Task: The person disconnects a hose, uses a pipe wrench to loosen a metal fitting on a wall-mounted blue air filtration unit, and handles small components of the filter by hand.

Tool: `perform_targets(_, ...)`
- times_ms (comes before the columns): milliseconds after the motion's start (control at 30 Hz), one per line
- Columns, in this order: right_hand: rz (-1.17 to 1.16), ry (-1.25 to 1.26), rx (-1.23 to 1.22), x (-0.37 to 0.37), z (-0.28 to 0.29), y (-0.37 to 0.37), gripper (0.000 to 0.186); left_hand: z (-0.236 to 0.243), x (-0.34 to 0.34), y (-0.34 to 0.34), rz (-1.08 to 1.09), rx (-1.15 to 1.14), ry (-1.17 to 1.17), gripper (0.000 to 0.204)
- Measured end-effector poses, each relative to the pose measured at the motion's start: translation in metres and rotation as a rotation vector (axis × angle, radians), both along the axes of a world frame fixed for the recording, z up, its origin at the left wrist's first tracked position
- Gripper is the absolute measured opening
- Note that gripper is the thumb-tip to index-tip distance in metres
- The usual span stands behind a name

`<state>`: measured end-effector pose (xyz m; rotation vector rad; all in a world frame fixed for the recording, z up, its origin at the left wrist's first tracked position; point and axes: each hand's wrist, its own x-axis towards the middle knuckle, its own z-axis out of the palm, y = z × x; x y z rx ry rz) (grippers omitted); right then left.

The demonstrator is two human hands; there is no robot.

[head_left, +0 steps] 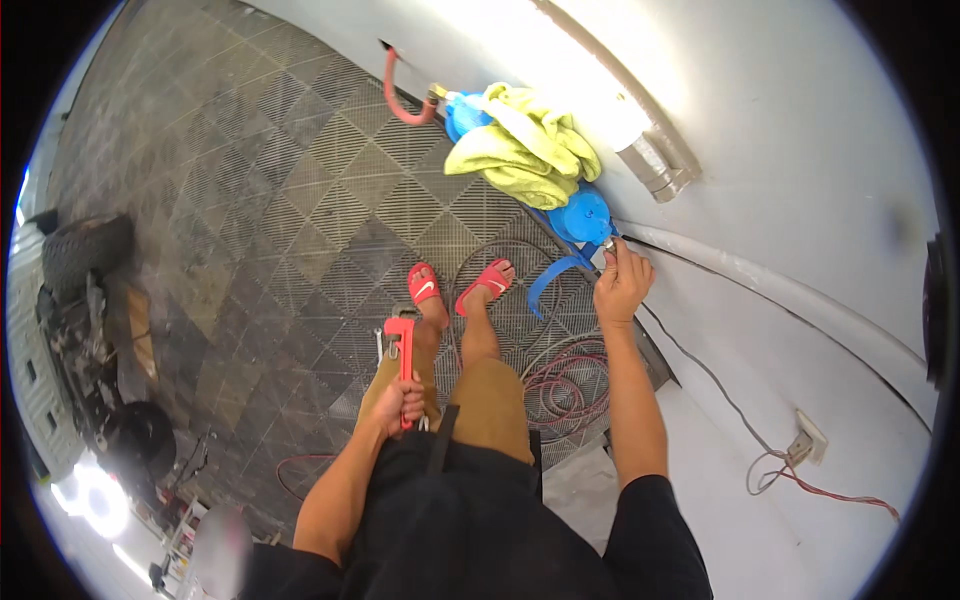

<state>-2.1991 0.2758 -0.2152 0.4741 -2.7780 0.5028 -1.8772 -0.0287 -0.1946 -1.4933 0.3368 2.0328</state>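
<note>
My left hand [400, 404] is wrapped round the handle of a red pipe wrench [406, 352], its jaw pointing up in front of my legs. A slim silver wrench [379, 344] shows beside it; what carries it is hidden. At the wall, my right hand [623, 286] pinches a small metal fitting [610, 244] at the near end of a blue round housing [583, 216]. A yellow-green towel [530, 150] is draped between this housing and a second blue housing [466, 117]. From the far one, a brass fitting [437, 92] joins a red hose [392, 92].
A blue strap [543, 287] hangs below the near housing. Coiled red hose [565, 385] lies on the tiled floor beside my sandals. A grey cable [715, 383] runs along the wall to an outlet [808, 438]. Vehicle parts with a tyre [90, 255] stand far left.
</note>
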Motion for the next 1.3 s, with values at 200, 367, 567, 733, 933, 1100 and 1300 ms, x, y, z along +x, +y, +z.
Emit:
perform_targets(200, -0.148, 0.256, 0.01, 0.003, -0.019, -0.015, 0.024, -0.018, 0.013, 0.035, -0.113, 0.017, 0.009, 0.021)
perform_targets(367, -0.032, -0.098, -0.125, 0.008, 0.018, -0.012, 0.028, -0.042, 0.026, 0.08, -0.039, 0.018, 0.022, 0.021)
perform_targets(567, 0.255, -0.457, -0.199, -0.016, 0.065, 0.01, 0.035, -0.059, 0.032, 0.153, 0.05, -0.075, 0.033, 0.022)
perform_targets(733, 0.232, -1.112, -0.311, -0.053, 0.078, 0.025, 0.033, -0.071, 0.039, 0.194, -0.018, -0.176, 0.075, 0.022)
perform_targets(933, 0.314, -1.277, -0.285, -0.064, 0.069, 0.042, 0.023, -0.088, 0.03, 0.209, -0.158, -0.257, 0.069, 0.019)
perform_targets(1100, 0.324, -0.223, 0.084, -0.01, 0.04, 0.022, 0.018, -0.122, 0.008, 0.187, -0.257, -0.338, 0.104, 0.015)
perform_targets(1300, 0.046, 0.115, 0.052, 0.016, 0.011, -0.007, 0.02, -0.109, -0.041, 0.179, 0.082, -0.405, 0.119, 0.011)
